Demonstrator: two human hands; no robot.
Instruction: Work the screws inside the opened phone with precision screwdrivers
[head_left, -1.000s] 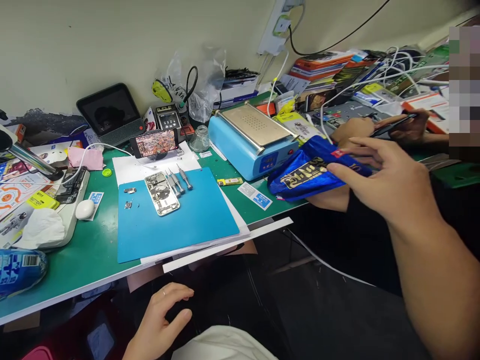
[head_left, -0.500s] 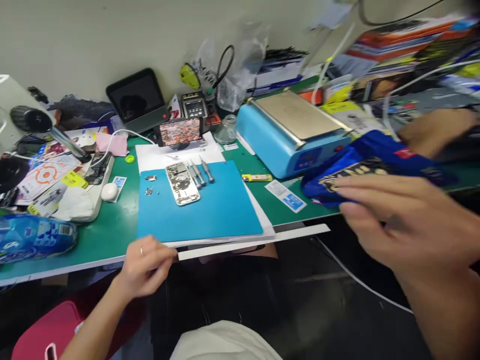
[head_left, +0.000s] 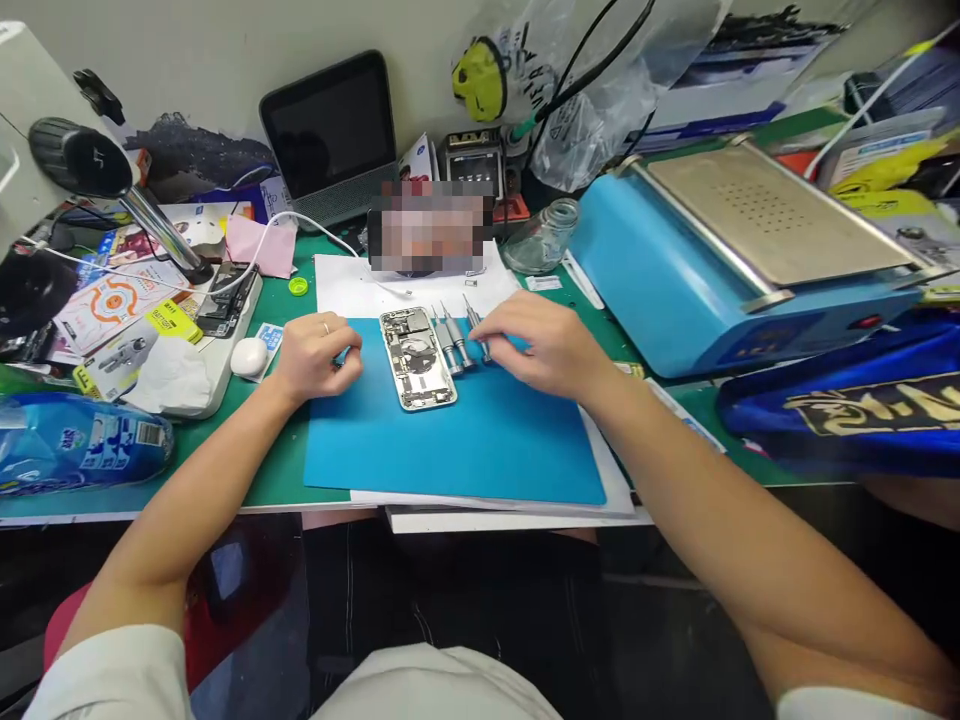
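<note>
An opened phone [head_left: 418, 360] lies on the blue mat [head_left: 465, 455], its inner parts facing up. My left hand [head_left: 319, 355] is at the mat's left edge with fingers curled, and nothing shows in them. Beside the phone's right edge lie two slim grey screwdrivers [head_left: 450, 342]. My right hand [head_left: 536, 345] pinches a third screwdriver [head_left: 472, 315] between thumb and index finger, its tip pointing away from me. The small metal parts on the mat's left side are hidden by my left hand.
A blue heating machine [head_left: 637, 270] with a metal plate stands at right, a blue packet [head_left: 862, 395] before it. A propped phone [head_left: 431, 232], a glass jar [head_left: 544, 235] and a dark-screened device [head_left: 330, 130] stand behind. A microscope arm [head_left: 161, 225] and a wipes pack [head_left: 82, 440] are left.
Both hands have come up over the mat, the right one swinging in from the far right to the screwdrivers. The drawer below the desk edge looks pushed further in. My view has shifted.
</note>
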